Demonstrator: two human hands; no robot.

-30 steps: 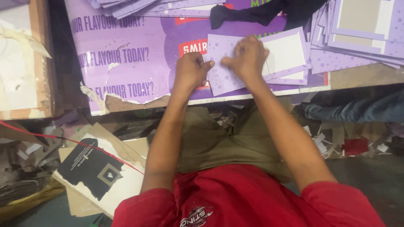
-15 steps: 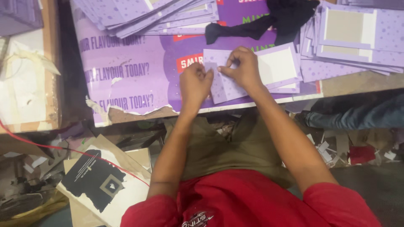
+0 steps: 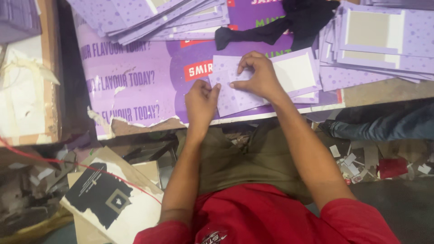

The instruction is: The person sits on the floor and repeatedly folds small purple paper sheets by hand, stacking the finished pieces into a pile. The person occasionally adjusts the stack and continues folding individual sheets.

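Keep the purple card (image 3: 235, 92) flat on the big purple sheet (image 3: 135, 81) while you crease it: pin with one hand, press with the other, and run the fold along its full length so the edge stays straight. Don't let the card slide toward the near table edge (image 3: 271, 116)

Card lies mid-table, on top of a second card with a white panel (image 3: 296, 72), just left of the right-hand stack of cards (image 3: 384, 40) and near the black cloth (image 3: 289, 22)

Your right hand (image 3: 257, 77) is palm down on the card's far part, fingers curled, thumb and forefinger pinched together on a small flap or edge; exactly what they pinch is too small to tell. Right forearm runs in from the near right, elbow bent

Your left hand (image 3: 201, 101) rests at the card's left edge, fingers loosely curled, thumb touching the card, not clamped round anything. Left forearm comes nearly straight up from near

Another stack of cards (image 3: 153, 18) fans out far left
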